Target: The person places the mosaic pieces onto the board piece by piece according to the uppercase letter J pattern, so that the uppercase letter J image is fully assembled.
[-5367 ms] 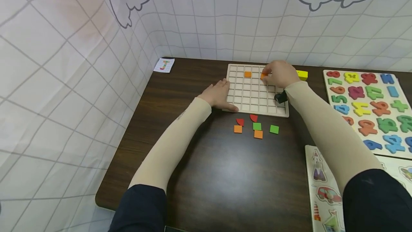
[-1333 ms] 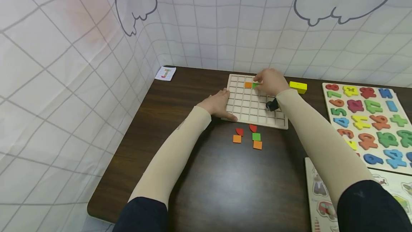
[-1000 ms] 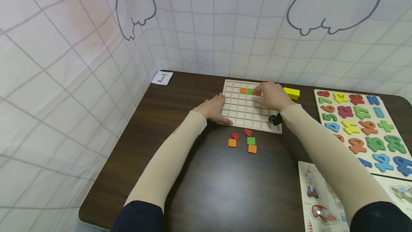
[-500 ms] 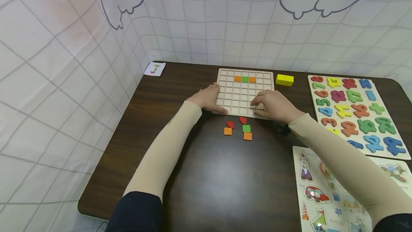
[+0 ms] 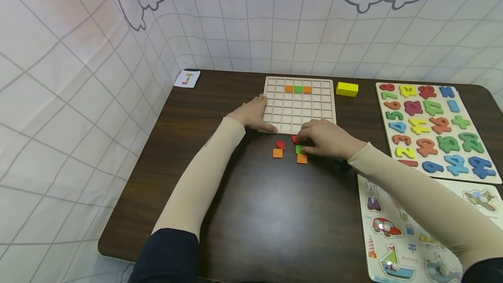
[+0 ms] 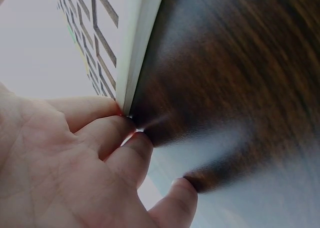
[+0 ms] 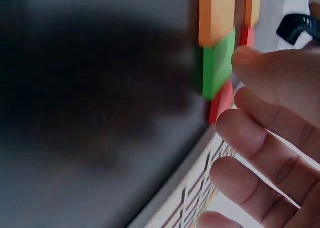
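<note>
My left hand [image 5: 251, 113] rests along the left edge of a wooden grid board [image 5: 284, 110], fingers spread, thumb at its near corner. An orange tile [image 5: 288, 88], a green tile [image 5: 298, 89] and another orange tile [image 5: 307, 89] lie in a row near the board's far side. My right hand [image 5: 328, 139] hovers at loose tiles before the board, thumb and fingers apart around a green tile [image 7: 216, 67]. It partly covers this tile and a red rounded piece [image 5: 294, 138]. Beside them lie an orange tile [image 5: 301, 159], another red rounded piece [image 5: 280, 144] and another orange tile [image 5: 277, 153].
A yellow block [image 5: 347, 89] stands right of the board. Farther right are a number puzzle board [image 5: 426, 136] and a picture puzzle board [image 5: 408, 248], under the right forearm. A small card [image 5: 187, 79] with a coloured J-like shape lies at the table's far left corner.
A green tile and a second orange tile have joined the first orange tile in the board's row. My right hand has drawn back from the board to the loose tiles; my left has stayed.
</note>
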`<move>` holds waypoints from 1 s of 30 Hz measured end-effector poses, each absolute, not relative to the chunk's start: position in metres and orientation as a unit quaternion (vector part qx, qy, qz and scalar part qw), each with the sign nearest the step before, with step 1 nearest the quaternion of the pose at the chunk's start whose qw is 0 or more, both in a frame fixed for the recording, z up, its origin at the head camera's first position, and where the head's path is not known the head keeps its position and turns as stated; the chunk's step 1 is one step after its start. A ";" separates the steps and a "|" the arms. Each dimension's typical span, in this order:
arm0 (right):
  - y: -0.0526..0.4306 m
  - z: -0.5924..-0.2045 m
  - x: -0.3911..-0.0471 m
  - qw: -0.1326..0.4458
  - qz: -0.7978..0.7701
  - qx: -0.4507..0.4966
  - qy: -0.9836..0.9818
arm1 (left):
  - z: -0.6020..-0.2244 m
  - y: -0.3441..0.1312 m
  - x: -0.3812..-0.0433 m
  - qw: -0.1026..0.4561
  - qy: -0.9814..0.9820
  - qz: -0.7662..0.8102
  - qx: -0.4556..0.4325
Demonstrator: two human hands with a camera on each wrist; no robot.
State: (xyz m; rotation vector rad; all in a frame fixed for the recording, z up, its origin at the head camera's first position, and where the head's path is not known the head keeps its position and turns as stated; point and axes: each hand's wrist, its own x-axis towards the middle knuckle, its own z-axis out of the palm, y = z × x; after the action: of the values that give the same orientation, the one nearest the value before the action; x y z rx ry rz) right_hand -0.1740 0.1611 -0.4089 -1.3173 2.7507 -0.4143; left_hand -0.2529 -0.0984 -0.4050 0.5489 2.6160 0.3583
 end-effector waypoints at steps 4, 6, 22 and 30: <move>0.158 -0.410 -0.167 0.039 -0.133 -0.433 0.891 | -0.404 -0.099 -0.253 0.226 0.945 0.131 0.197; 0.157 -0.410 -0.164 0.038 -0.134 -0.434 0.890 | -0.404 -0.099 -0.254 0.227 0.944 0.132 0.197; 0.151 -0.408 -0.141 0.053 -0.123 -0.472 0.871 | -0.403 -0.100 -0.253 0.233 0.942 0.136 0.200; 0.151 -0.405 -0.136 0.056 -0.114 -0.470 0.874 | -0.406 -0.099 -0.254 0.229 0.943 0.139 0.198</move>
State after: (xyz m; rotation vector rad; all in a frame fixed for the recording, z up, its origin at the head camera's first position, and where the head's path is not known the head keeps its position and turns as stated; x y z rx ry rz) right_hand -0.1360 0.1509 -0.4052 -1.4261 2.6505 -0.3455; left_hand -0.2542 -0.0994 -0.4060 0.5442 2.5957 0.3818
